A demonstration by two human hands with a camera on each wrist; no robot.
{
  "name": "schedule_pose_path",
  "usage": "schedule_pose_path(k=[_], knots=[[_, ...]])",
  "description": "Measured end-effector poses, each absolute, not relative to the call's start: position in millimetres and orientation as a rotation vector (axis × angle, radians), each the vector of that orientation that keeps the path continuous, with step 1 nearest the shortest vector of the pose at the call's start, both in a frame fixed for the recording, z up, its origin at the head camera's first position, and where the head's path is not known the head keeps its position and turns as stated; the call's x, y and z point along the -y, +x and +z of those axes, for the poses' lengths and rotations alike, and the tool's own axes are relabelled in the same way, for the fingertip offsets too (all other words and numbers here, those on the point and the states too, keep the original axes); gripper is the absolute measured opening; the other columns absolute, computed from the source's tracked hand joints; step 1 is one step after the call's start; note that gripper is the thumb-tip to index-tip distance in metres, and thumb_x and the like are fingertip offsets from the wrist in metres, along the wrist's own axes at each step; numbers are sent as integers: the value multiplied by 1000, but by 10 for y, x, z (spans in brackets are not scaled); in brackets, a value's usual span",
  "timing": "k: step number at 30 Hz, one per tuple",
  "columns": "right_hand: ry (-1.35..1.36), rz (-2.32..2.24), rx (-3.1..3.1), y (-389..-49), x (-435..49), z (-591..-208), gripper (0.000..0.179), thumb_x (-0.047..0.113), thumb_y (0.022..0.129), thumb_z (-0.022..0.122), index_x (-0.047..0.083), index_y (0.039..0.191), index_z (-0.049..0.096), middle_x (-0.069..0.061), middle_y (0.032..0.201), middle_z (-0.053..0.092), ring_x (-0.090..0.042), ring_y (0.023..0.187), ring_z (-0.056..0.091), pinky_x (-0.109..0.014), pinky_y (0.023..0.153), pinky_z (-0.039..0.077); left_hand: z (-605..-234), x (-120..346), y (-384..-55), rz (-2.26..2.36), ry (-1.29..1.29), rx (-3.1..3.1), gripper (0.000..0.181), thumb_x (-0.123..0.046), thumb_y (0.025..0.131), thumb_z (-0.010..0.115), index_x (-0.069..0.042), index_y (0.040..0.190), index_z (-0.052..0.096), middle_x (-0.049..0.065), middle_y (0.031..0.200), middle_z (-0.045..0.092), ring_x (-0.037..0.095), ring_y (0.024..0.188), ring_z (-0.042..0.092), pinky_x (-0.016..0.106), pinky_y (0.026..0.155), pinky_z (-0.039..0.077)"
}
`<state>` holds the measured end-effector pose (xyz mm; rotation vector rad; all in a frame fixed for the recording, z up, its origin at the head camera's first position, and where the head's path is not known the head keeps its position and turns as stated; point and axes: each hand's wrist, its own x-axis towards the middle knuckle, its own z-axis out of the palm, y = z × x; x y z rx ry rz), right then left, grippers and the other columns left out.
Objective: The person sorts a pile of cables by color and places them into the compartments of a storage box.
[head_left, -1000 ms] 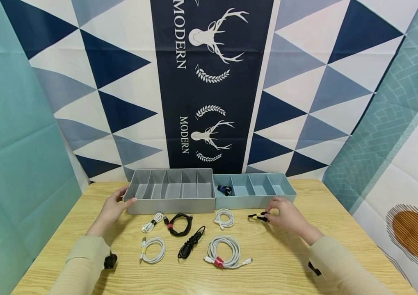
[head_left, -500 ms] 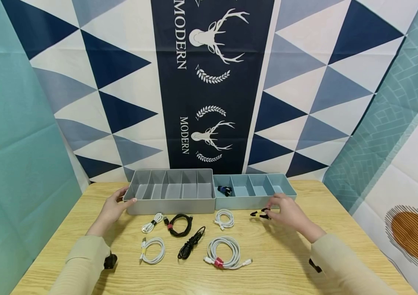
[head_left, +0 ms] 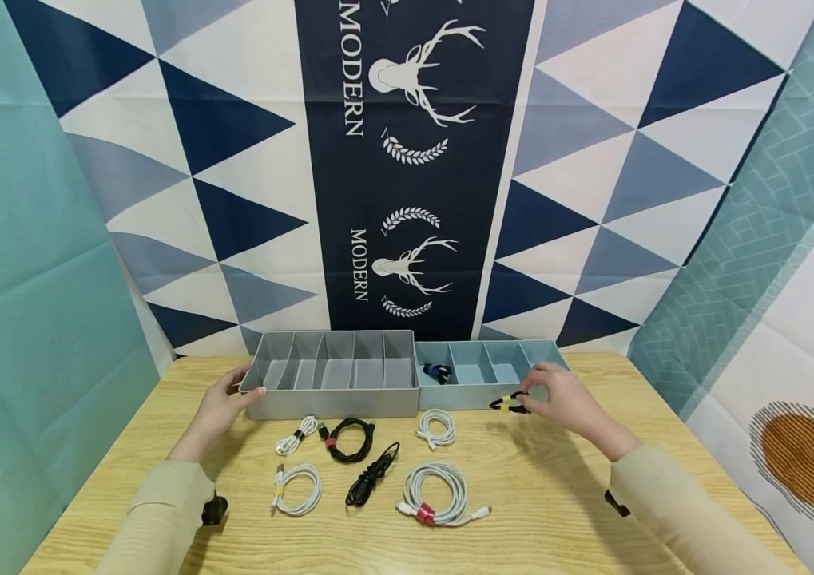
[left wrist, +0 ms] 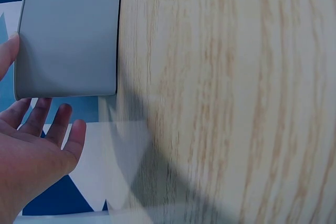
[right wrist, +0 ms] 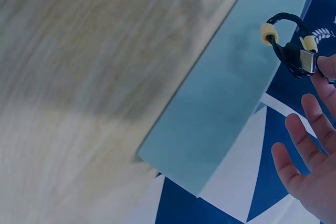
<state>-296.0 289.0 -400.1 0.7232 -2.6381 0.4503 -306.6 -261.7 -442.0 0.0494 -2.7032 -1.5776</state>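
Observation:
My right hand [head_left: 563,405] pinches a small black USB cable [head_left: 509,404] between thumb and forefinger, just in front of the light-blue divided box [head_left: 471,396]. In the right wrist view the cable [right wrist: 292,55] is coiled in a loop with yellow ties, its metal plug showing, while the other fingers spread loosely. At the left end of the grey divided box [head_left: 335,403], my left hand [head_left: 218,407] holds the corner. Its thumb lies on the front rim, and the other fingers are at the end wall [left wrist: 68,40] in the left wrist view.
A dark cable with a blue tie [head_left: 438,372] lies in the blue box's leftmost compartment. On the table in front are several coiled cables, among them a black one with a red tie [head_left: 351,439], a black bundle [head_left: 372,476] and a large white coil [head_left: 435,495].
My right hand has risen and moved slightly toward the blue box, carrying the black USB cable up with it. The left hand stays at the grey box.

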Motion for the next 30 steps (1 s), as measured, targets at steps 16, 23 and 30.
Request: schedule_pose_path(k=[16,23,30], knots=[[751,439,2597,-3110,-2833,-3692,9,14,79,75,17,78,67,0,86,59,-20,81,56,-39,70,50,-4445,2619,-3081,-1582,48,2689,84,-45,89,62,-5,150,20,24,150,27,41,135,27,55,107,29],[755,430,2573,-3165,-2784,-3570,7,17,80,74,15,79,68,-1,87,61,-19,80,58,-39,70,50,-4468,2632,-3100,-1602,49,2681,86,-48,87,62,-7,151,20,23,150,27,40,135,28,54,105,32],[719,441,2589,-3185,-2721,-3468,8,19,80,74,13,80,68,-3,90,61,-21,84,57,-40,73,50,-4481,2650,-3100,-1601,47,2683,88,-50,87,62,-6,151,19,22,151,26,40,135,27,54,105,32]])
